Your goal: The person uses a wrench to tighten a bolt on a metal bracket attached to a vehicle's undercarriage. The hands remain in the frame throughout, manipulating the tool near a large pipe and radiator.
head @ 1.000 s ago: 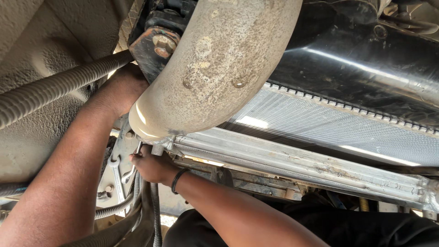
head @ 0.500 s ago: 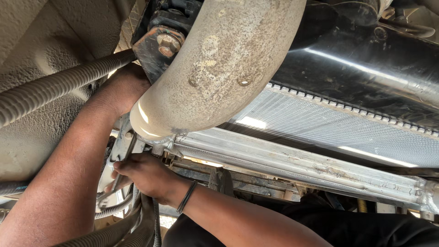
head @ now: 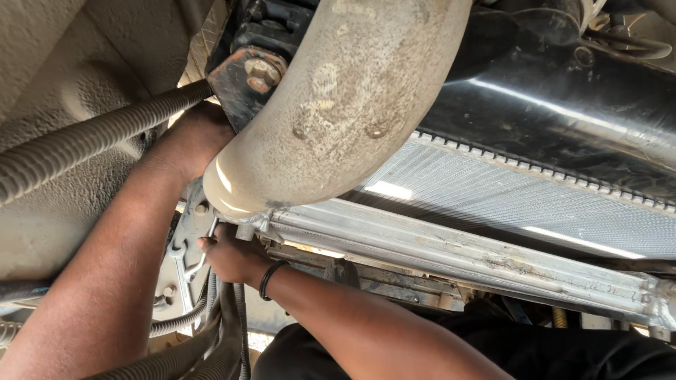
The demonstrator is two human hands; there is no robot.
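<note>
Right hand [head: 236,257], lower left of centre, closed around a slim metal wrench [head: 203,259] beside the grey bracket [head: 184,246]; left hand [head: 201,137] reaches behind the large curved pipe [head: 338,105], its grip hidden; finned radiator [head: 507,197] spans the right

The underside of a vehicle carries everything here. A long aluminium radiator tank [head: 451,246] runs from the middle toward the lower right, with the finned radiator core [head: 507,193] joined along its upper edge. A wide, dusty curved pipe [head: 338,112] meets the tank's left end. Beside that pipe sits a rusty bracket with a large bolt [head: 262,72]. A corrugated hose [head: 84,144] crosses the upper left against the rough tan body panel [head: 42,63]. A light metal mounting bracket [head: 184,243] hangs just left of the tank's end, with ribbed hoses [head: 211,338] below
</note>
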